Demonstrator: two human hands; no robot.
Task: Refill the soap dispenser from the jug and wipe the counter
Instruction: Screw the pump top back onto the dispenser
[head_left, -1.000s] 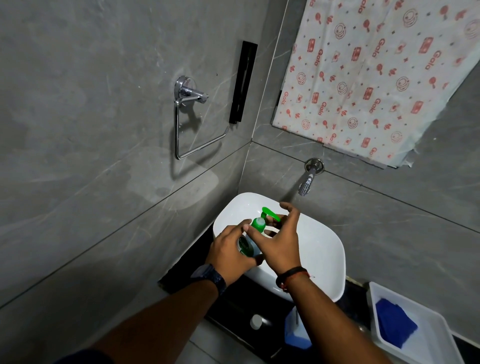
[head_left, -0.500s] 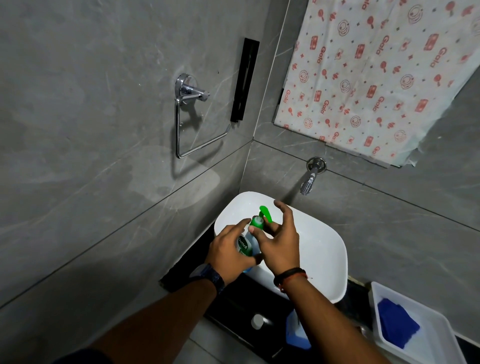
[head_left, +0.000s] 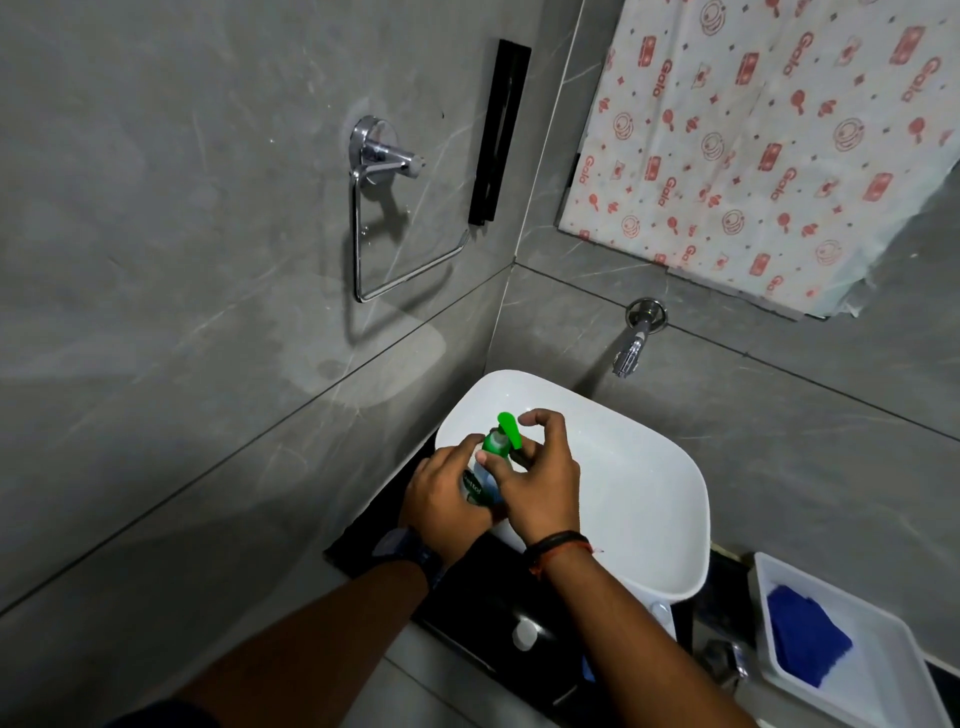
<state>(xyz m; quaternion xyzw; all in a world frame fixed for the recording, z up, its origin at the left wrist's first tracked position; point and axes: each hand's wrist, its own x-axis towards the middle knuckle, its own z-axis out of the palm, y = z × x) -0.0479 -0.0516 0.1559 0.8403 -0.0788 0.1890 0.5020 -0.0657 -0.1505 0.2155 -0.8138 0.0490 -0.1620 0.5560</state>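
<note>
Over the left rim of the white basin (head_left: 670, 499) I hold a clear soap dispenser (head_left: 480, 480) with a green pump head (head_left: 506, 431). My left hand (head_left: 444, 501) is wrapped around the bottle's body. The fingers of my right hand (head_left: 537, 480) pinch the green collar just under the pump. A small white cap (head_left: 524, 634) lies on the black counter (head_left: 483, 597) below my wrists. A blue cloth (head_left: 808, 642) rests in a white tray (head_left: 883, 691) at the lower right. My right forearm hides most of a blue and white object near the basin's front.
A chrome tap (head_left: 631, 345) juts from the back wall above the basin. On the left wall hang a chrome towel ring (head_left: 387, 218) and a black vertical bar (head_left: 498, 130). A patterned white and red sheet (head_left: 769, 135) covers the upper right wall.
The green pump head has turned, its spout swinging from right toward upright, while my right fingers shifted around the collar. My left hand kept its hold on the bottle.
</note>
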